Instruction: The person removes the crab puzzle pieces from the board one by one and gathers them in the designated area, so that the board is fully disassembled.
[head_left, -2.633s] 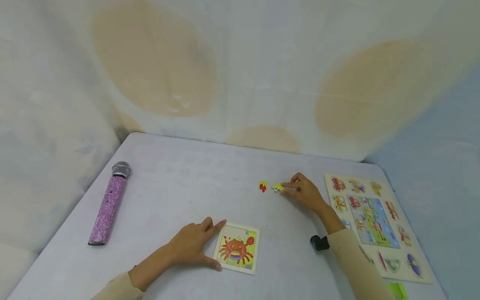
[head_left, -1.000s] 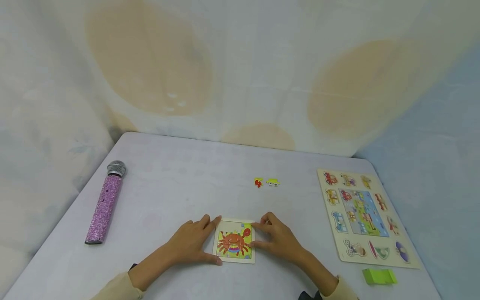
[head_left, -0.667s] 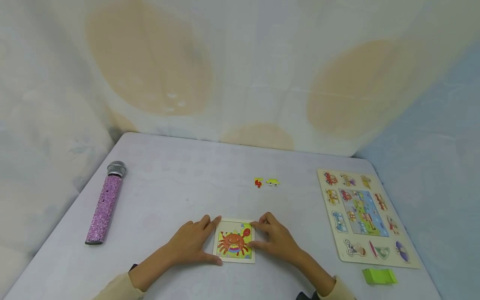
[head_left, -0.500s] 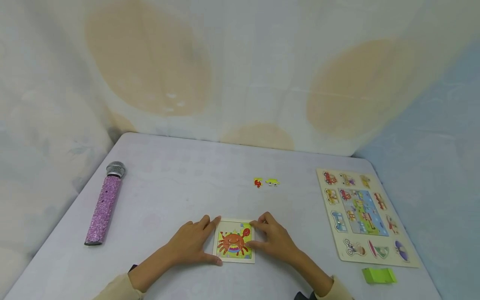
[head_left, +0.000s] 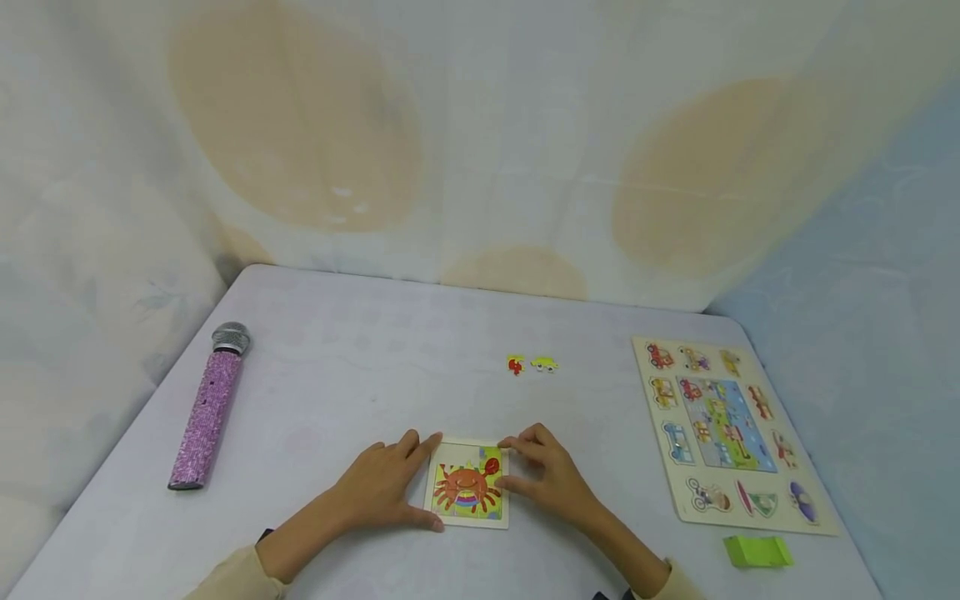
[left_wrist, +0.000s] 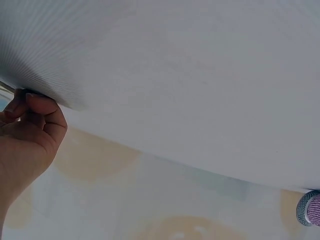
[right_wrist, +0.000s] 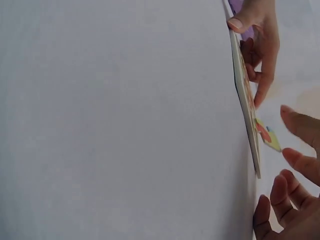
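Crab jigsaw board point(head_left: 467, 487) near front edge of table point(head_left: 337, 392), steadied by flat, pressing left hand point(head_left: 378, 487); right hand point(head_left: 551, 479), back from two loose pieces point(head_left: 515, 365), loose-fingered beside corner piece point(right_wrist: 269, 136) now tilted proud of board, apparently not yet seated.

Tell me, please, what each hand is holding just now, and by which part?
The left hand steadies the crab puzzle board at its left edge. The right hand touches its top right corner, where a piece sticks up; whether it pinches it cannot be told.
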